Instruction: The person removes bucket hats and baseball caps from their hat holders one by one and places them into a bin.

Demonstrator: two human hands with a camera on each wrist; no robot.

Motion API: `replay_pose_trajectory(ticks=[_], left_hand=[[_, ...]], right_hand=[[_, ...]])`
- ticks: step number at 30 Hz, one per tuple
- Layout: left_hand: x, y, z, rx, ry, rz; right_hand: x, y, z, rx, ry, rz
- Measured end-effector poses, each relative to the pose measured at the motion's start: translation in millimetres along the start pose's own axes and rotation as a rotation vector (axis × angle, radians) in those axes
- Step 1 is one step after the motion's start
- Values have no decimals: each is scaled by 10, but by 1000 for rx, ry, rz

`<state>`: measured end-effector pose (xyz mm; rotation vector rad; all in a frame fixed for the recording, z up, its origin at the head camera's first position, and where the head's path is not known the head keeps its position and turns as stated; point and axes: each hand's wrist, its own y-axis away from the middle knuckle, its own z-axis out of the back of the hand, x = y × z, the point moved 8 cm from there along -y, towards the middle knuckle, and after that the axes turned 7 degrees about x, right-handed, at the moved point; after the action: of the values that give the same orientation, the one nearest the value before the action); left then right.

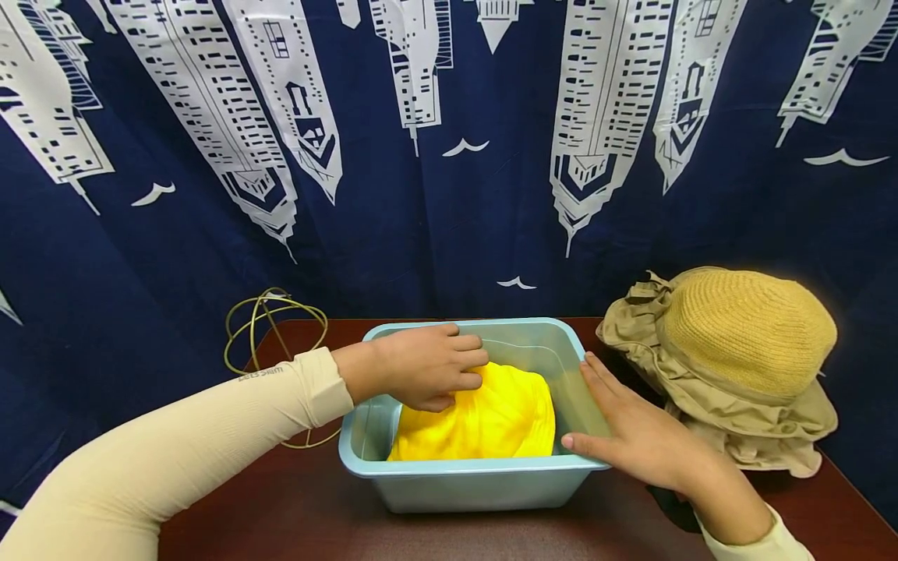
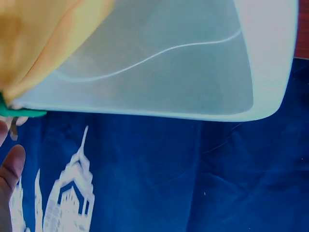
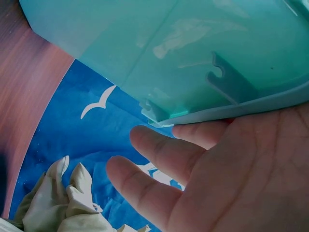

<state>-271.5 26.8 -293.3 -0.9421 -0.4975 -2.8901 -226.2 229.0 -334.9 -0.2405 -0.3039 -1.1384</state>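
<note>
One blue basin (image 1: 484,491), yellow fabric (image 1: 498,421) inside; left hand (image 1: 424,368) atop, grip unclear; right hand (image 1: 634,432), fingers (image 1: 607,387) straight, touching basin.

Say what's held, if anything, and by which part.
Left hand: at top of yellow fabric; pinch can't be confirmed. Right hand: no curled grip visible, extended fingers against light-blue tub's right rim.
</note>
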Motion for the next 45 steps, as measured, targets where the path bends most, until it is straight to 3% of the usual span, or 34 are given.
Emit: replay_pose_trajectory(ticks=[4, 9, 12, 16, 18, 22, 25, 29, 37, 45], left_hand=[[68, 211, 125, -88, 43, 103], [142, 617, 116, -232, 184, 331], [56, 859, 76, -326, 341, 461], [-181, 1106, 3, -431, 541, 634], [-312, 1174, -70, -425, 561, 725], [-491, 1211, -259, -305, 526, 855], [-548, 1205, -381, -223, 526, 899], [-573, 1208, -469, -194, 569, 935], [-583, 1218, -535, -176, 644, 1018], [-614, 1234, -528, -230, 654, 1048]], right_hand=[[-1, 11, 4, 1, 4, 2], [14, 22, 28, -2, 30, 21], [21, 18, 34, -1, 38, 26], [24, 9, 30, 7, 37, 21], [30, 10, 29, 11, 39, 18], [39, 0, 44, 16, 47, 13], [35, -4, 38, 24, 31, 8], [33, 2, 13, 22, 11, 6], [13, 26, -4, 2, -27, 1], [11, 37, 35, 33, 7, 21]])
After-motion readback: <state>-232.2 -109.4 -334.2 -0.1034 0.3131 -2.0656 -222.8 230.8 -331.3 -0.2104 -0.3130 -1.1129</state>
